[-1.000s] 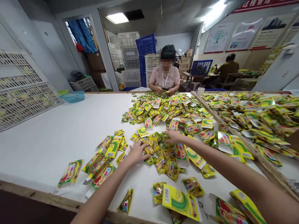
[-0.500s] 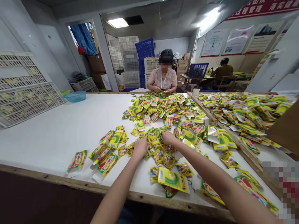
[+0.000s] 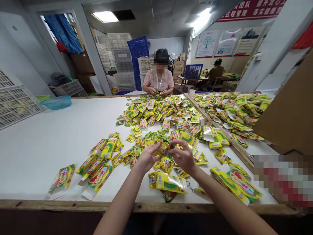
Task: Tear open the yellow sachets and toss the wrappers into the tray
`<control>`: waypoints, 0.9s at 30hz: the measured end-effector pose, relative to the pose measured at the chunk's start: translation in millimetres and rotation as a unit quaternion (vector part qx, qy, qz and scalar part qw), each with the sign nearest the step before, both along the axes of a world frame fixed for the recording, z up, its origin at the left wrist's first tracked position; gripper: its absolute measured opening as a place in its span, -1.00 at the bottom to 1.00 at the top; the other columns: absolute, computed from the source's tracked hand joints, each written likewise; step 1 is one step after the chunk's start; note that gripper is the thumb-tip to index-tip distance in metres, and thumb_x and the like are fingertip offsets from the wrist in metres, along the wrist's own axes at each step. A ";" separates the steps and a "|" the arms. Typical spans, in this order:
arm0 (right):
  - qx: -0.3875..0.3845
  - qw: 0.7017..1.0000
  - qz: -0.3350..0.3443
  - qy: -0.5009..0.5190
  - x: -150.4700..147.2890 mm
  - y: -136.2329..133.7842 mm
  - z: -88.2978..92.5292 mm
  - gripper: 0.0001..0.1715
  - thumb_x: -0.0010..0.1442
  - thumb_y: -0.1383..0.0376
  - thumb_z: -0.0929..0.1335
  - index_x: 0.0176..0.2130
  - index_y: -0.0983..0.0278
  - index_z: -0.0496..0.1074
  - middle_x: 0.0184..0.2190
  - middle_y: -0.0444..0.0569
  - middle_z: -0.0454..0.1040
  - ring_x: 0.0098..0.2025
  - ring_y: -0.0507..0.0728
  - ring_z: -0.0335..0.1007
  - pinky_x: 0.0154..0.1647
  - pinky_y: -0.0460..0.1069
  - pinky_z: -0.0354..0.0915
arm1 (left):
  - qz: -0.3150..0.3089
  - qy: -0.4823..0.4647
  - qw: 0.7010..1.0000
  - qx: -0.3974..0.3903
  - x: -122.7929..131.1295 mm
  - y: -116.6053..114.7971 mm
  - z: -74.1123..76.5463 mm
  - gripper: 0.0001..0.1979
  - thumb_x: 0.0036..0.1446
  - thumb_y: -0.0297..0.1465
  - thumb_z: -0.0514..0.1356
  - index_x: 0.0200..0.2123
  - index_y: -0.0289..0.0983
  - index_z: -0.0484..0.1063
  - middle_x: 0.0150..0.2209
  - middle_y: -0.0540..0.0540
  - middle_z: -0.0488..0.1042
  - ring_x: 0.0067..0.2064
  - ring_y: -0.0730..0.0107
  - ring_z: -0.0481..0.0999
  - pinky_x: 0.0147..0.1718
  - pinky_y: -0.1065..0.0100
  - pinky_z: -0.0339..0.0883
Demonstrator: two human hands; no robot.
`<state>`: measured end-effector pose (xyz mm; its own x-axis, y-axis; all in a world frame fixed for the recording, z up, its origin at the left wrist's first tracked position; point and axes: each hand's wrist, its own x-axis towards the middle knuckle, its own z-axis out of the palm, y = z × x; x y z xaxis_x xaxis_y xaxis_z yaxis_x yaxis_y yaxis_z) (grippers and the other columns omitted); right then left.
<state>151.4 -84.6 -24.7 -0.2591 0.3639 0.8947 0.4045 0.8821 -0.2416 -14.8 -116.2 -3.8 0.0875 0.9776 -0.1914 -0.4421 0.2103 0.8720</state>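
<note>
**Sachet in play:** a yellow foil sachet (image 3: 160, 146) is sitting right between the two hands, over the middle of the near heap. It's too blurry to read the print.

**Left hand:** the left hand (image 3: 148, 158) is reaching in from the near edge, fingers bunched narrow and angled at that sachet. Can't tell if it's actually gripping anything.

**Right hand:** the right hand (image 3: 183, 157) is curling in just beside the sachet, fingers narrow, nothing clearly held.

**Near heap:** loose sachets (image 3: 166, 164) are lying flat and overlapping on the white table (image 3: 49, 147), and a big yellow packet (image 3: 170, 182) is lying just nearer than the hands. More packets (image 3: 97, 171) are spreading off to the left.

**Right side:** a wooden rail (image 3: 215, 122) is running along the table, with a second big pile of sachets (image 3: 232, 111) behind it and a cardboard sheet (image 3: 288, 107) sticking in at the far right.

**Far side:** a co-worker (image 3: 158, 76) in a pale blouse is sitting across the table, with a far heap of sachets (image 3: 156, 109) spreading out in front, and the co-worker's hands (image 3: 156, 92) are working low at the table edge.

**Left side:** a blue plastic basin (image 3: 56, 102) is sitting beside a white slatted crate (image 3: 14, 104).
</note>
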 end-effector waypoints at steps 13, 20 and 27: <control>-0.633 0.714 0.234 0.187 3.7 -8.1 -13.3 -0.59 -0.05 0.27 0.44 -0.13 0.21 0.47 -0.23 -0.05 0.49 -0.36 0.01 0.39 -0.34 -0.06 0.32 | 0.108 0.283 0.937 0.174 11.0 -8.4 -24.9 -0.68 -0.07 -0.18 0.27 -0.53 -0.27 0.23 -0.55 0.10 0.23 -0.51 0.57 0.22 -0.50 0.50 0.14; -0.700 0.601 0.320 0.215 7.0 -10.4 -4.9 -0.47 -0.20 0.25 0.54 -0.15 0.15 0.51 -0.31 -0.14 0.55 -0.34 -0.01 0.45 -0.25 -0.08 0.33 | 0.111 0.077 0.988 0.077 19.6 -7.9 -34.4 -0.60 -0.17 -0.14 0.35 -0.42 -0.27 0.29 -0.43 0.06 0.40 -0.46 0.56 0.37 -0.44 0.48 0.29; -0.673 0.657 0.215 0.262 -7.5 -15.5 -9.2 -0.61 -0.29 0.24 0.54 -0.36 0.27 0.53 -0.38 -0.09 0.57 -0.31 0.08 0.46 -0.13 0.01 0.33 | 0.195 -0.083 0.977 -0.021 23.6 -10.3 -22.5 -0.45 -0.40 -0.19 0.45 -0.35 -0.22 0.26 -0.43 0.10 0.47 -0.48 0.55 0.44 -0.50 0.52 0.27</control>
<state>143.9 -100.1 -33.9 -0.3814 0.9114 -0.1545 -0.2633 -0.2673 -0.9269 8.8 -126.4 -26.3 -0.2567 0.9344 -0.2469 -0.6308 0.0315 0.7753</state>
